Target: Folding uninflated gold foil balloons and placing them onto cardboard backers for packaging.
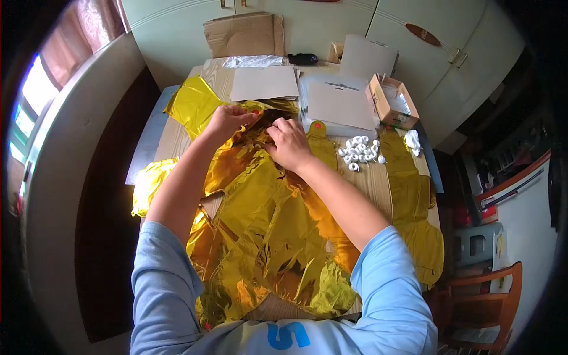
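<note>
Crumpled gold foil balloons (254, 195) spread over the middle of the table and down to its near edge. My left hand (228, 121) is closed in a pinch at the far end of the foil, beside a small red spot. Just to its right, my right hand (288, 141) has curled fingers gripping a gathered part of the same foil. A flat gold foil piece (195, 105) lies beyond my left forearm. Near my right hand is a gold tab (318, 129) with a red dot. The exact bit pinched between my fingertips is too small to make out.
Small white rolls (358, 151) lie in a cluster right of my right hand. Behind are grey card sheets (264, 83), a stack topped with card (340, 106) and an open box (395, 103). More flat gold foil (414, 207) runs down the right side. A wooden chair (485, 307) stands at right.
</note>
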Demonstrator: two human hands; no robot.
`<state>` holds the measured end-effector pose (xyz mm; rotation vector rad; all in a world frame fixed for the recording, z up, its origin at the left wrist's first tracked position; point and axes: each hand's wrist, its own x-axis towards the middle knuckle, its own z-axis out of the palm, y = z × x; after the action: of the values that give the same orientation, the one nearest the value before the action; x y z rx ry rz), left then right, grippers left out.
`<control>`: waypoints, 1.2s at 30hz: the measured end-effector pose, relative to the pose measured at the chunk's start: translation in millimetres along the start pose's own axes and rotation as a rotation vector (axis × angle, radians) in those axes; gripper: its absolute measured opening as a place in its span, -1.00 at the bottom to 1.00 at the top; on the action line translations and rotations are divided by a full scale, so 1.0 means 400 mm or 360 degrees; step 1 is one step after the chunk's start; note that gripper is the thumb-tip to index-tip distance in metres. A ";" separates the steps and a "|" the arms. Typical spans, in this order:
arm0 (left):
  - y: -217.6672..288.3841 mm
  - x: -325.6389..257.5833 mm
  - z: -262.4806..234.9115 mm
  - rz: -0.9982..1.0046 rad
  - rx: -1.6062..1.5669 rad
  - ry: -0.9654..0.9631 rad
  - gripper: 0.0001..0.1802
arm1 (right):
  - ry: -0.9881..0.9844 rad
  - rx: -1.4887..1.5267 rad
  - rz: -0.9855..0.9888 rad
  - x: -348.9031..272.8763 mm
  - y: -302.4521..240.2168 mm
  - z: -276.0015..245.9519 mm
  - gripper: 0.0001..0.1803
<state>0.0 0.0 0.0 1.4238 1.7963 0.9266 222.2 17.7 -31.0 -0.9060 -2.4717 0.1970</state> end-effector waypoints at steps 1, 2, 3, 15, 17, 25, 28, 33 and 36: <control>0.024 -0.020 0.005 0.0076 0.0136 0.0016 -0.69 | 0.0115 0.0075 -0.0072 0.001 0.011 0.007 -0.71; 0.033 -0.026 0.009 0.0153 0.0271 0.0031 -0.71 | 0.0230 0.0150 -0.0142 0.005 0.022 0.014 -0.76; 0.012 -0.013 0.004 0.0362 0.0203 0.0108 -0.72 | 0.0255 0.0235 -0.0170 0.033 0.020 0.011 -0.76; -0.015 -0.020 0.035 0.0478 0.0502 0.0538 -0.68 | -0.0068 0.0092 0.0012 0.105 0.034 0.047 -0.70; -0.003 -0.002 0.002 0.0379 0.0349 0.0732 -0.60 | -0.0214 -0.0200 -0.0039 0.107 0.032 0.050 -0.72; 0.057 0.013 -0.105 0.0717 0.0615 0.0897 -0.59 | -0.0091 -0.0483 -0.0141 0.159 -0.036 0.023 -0.77; 0.078 0.012 -0.087 0.0809 0.0671 0.0731 -0.25 | 0.0049 -0.0551 -0.0114 0.191 -0.050 0.027 -0.65; 0.091 0.008 -0.102 0.0667 0.0659 0.0729 -0.13 | -0.0602 -0.0576 0.0583 0.194 -0.077 -0.002 -0.48; 0.076 0.018 -0.140 0.0681 0.0607 0.0773 -0.18 | -0.0645 -0.0542 0.0509 0.208 -0.080 -0.036 -0.35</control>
<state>-32.7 4.6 55.1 2.0103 2.1451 1.2801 156.5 45.9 24.4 -1.5398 -2.7641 0.0703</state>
